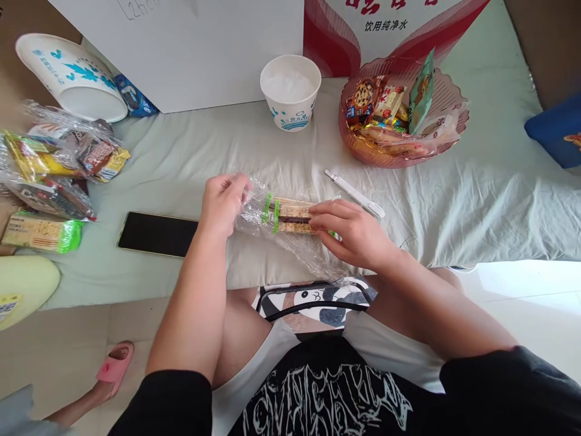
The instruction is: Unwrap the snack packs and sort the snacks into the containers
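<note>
In front of me my left hand (223,203) is closed, its fingers pinching a clear plastic bag (252,219). Small biscuit packets (293,227) with green crimped ends and a dark brown strip lie side by side on the crinkled plastic, or partly inside it; I cannot tell which. My right hand (356,233) curls its fingers over the right end of these packets, hiding that end. Just beyond the right hand a white utility knife (351,191) rests on the cloth. Left of my left wrist lies a black phone (154,234).
Behind stand a paper tub (293,115) lined with clear plastic and a pink ribbed bowl (390,158) of wrapped snacks. Leftward are a tipped paper tub (68,69), bagged snacks (63,151) and another biscuit packet (39,232). A white-and-red carton (218,66) closes off the back.
</note>
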A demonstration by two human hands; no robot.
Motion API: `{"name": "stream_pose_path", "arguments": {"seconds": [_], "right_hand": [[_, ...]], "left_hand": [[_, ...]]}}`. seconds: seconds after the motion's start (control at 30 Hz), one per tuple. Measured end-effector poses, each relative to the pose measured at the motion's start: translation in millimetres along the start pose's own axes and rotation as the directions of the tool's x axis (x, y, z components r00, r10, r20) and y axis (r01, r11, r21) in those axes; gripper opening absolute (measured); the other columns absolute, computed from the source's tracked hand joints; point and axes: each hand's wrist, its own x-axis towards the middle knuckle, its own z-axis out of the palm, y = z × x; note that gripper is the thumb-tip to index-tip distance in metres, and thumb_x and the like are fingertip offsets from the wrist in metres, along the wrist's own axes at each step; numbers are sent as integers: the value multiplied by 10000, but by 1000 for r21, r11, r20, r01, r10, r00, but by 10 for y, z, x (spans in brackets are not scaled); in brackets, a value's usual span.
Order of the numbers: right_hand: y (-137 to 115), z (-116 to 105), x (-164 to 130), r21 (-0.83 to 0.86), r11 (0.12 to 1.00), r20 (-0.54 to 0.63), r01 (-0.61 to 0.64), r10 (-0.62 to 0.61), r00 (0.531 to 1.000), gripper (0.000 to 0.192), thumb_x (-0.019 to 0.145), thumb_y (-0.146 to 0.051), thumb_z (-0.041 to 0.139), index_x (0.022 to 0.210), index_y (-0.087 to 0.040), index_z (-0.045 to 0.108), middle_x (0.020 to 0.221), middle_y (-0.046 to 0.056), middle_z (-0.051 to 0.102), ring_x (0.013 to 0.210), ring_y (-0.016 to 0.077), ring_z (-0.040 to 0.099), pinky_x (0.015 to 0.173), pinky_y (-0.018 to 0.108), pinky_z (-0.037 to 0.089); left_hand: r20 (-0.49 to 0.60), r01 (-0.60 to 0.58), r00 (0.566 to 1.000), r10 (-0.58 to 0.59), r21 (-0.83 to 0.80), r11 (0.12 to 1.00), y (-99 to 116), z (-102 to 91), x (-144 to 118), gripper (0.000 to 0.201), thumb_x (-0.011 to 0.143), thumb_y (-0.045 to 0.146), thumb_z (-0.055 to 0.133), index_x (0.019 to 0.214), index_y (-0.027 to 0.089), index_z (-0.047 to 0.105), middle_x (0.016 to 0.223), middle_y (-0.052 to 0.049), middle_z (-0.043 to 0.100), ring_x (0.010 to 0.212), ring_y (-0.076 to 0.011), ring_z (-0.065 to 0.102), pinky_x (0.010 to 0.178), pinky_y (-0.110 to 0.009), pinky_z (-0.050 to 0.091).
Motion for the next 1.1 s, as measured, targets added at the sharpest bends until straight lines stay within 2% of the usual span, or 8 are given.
{"name": "stream_pose_path", "arguments": {"seconds": [0.23, 0.37, 0.53, 0.6, 0.73, 0.8, 0.97, 1.1], "right_hand": [[22, 180, 44, -159, 977, 38, -144, 151, 988, 571, 876, -346, 708, 1417, -189, 615, 1441, 172, 670, 1276, 376, 618, 1014, 525, 501], [3, 202, 77, -177, 968, 63, -176, 190, 980, 559, 895, -347, 673, 1432, -212, 604, 1338, 150, 723, 1186, 354, 635, 971, 483, 473], [12, 236, 88, -109, 969, 46, -221, 227, 973, 586, 902, -331, 657, 1463, -181, 579, 1333, 167, 724, 1169, 353, 654, 953, 465, 472], [36, 240, 96, -41, 972, 38, -231, 233, 972, 582, 892, -341, 679, 1444, -178, 594, 1325, 170, 728, 1175, 353, 665, 967, 472, 486], [98, 160, 127, 123, 960, -6, -251, 254, 967, 578, 853, -379, 746, 1383, -185, 624, 1271, 161, 742, 1151, 334, 689, 992, 485, 528], [121, 89, 130, 211, 950, -46, -230, 244, 969, 590, 857, -416, 748, 1377, -171, 613, 1274, 165, 735, 1137, 318, 697, 992, 474, 555], [156, -11, 5, 405, 887, -172, -223, 314, 934, 446, 942, -494, 616, 1294, -220, 640, 1150, 115, 748, 1090, 290, 713, 958, 465, 601], [204, -192, -172, 487, 853, -268, -190, 353, 896, 352, 952, -503, 532, 1157, -250, 665, 969, 82, 719, 969, 282, 724, 872, 465, 613]], "left_hand": [[298, 222, 939, -169, -156, 962, 144, 76, -144, 285, 824, 202, 689, 561, 148, 594, 545, 4, 466, 377, -28, 335, 334, -150, 159], [417, 417, 863, -285, -270, 868, 254, 128, -243, 345, 872, 238, 701, 580, 159, 536, 528, 34, 428, 311, -7, 280, 313, -136, 138], [527, 580, 773, -353, -363, 729, 338, 169, -340, 507, 1008, 338, 520, 543, 181, 392, 435, 59, 300, 273, -13, 170, 296, -137, 100], [519, 574, 785, -337, -407, 711, 348, 161, -348, 531, 1024, 371, 498, 544, 187, 367, 425, 67, 265, 275, -14, 141, 295, -143, 84], [358, 425, 898, -256, -555, 715, 344, 103, -261, 497, 982, 426, 616, 593, 197, 408, 456, 96, 265, 291, -8, 120, 294, -157, 100], [287, 382, 923, -256, -607, 697, 332, 72, -189, 439, 982, 374, 607, 616, 199, 441, 463, 102, 283, 287, -9, 144, 291, -157, 128], [208, 455, 883, -421, -604, 655, 275, 60, -76, 375, 929, 251, 558, 589, 212, 404, 424, 98, 276, 264, -38, 228, 272, -182, 178], [186, 438, 890, -416, -602, 668, 266, 108, -86, 347, 912, 246, 556, 593, 206, 424, 420, 104, 272, 254, -33, 219, 265, -179, 153]]}}
